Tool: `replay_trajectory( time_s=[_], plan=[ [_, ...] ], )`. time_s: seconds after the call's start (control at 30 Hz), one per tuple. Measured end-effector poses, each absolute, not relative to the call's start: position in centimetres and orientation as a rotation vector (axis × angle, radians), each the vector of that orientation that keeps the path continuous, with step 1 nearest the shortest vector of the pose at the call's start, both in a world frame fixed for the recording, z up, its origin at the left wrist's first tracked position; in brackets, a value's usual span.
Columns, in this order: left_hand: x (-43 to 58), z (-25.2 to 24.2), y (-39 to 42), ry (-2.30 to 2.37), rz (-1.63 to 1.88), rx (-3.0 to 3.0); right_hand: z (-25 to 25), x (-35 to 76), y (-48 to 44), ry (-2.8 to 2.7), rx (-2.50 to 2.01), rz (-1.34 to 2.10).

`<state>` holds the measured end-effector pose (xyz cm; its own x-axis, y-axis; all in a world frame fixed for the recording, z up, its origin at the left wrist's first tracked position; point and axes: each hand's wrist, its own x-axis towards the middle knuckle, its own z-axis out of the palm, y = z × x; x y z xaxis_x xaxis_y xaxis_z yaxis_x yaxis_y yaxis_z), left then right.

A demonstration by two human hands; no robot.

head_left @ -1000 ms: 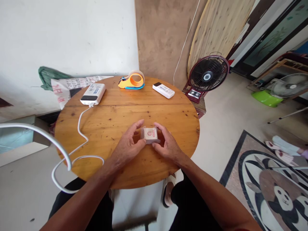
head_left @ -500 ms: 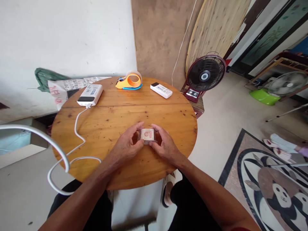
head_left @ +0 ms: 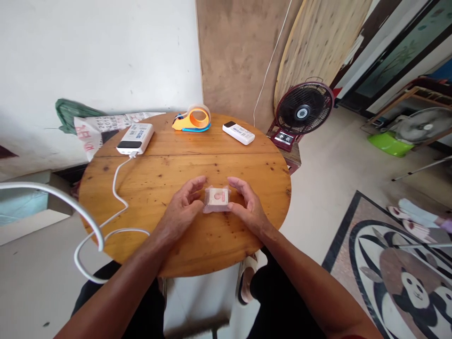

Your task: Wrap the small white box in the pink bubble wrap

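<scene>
A small boxy packet [head_left: 218, 197] in clear plastic wrap, with a white label and red print, lies on the round wooden table [head_left: 169, 174]. On its left side is my left hand [head_left: 183, 205], fingers curved and apart, the thumb close to the wrap. To its right, my right hand [head_left: 250, 203] is likewise spread, with the thumb tip at the packet's lower right edge; whether it touches I cannot tell. Neither hand grips the packet.
Toward the table's back are a white power bank [head_left: 135, 138] with a plugged-in white cable [head_left: 115, 183], an orange tape dispenser [head_left: 183, 123] and a second white device [head_left: 238, 133]. A dark red fan [head_left: 302, 113] stands beyond the right edge.
Both hands have loosened and moved apart from the packet, which now rests between them with its wrap showing. The view has shifted slightly.
</scene>
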<state>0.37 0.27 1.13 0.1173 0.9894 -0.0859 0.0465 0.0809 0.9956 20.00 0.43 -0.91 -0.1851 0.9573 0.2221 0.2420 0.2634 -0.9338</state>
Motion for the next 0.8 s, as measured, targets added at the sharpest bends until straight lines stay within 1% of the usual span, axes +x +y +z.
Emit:
replay_trajectory(
  time_s=[0.13,0.3,0.47,0.6,0.8],
  plan=[
    [0.4,0.9,0.3,1.173,1.010,1.307,-1.1,19.8,0.4,-1.703,-1.190,0.934],
    [0.4,0.4,0.2,1.230,1.053,1.807,-1.1,19.6,0.2,-1.740,-1.192,0.920],
    [0.7,-0.5,0.2,1.232,0.966,2.138,-1.1,19.6,0.1,-1.760,-1.204,0.891],
    [0.6,-0.9,0.4,1.243,0.915,2.184,-1.1,19.5,0.1,-1.758,-1.210,0.893],
    [0.5,-0.2,0.2,1.204,0.845,2.076,-1.0,19.5,-0.1,-1.760,-1.258,0.870]
  ],
)
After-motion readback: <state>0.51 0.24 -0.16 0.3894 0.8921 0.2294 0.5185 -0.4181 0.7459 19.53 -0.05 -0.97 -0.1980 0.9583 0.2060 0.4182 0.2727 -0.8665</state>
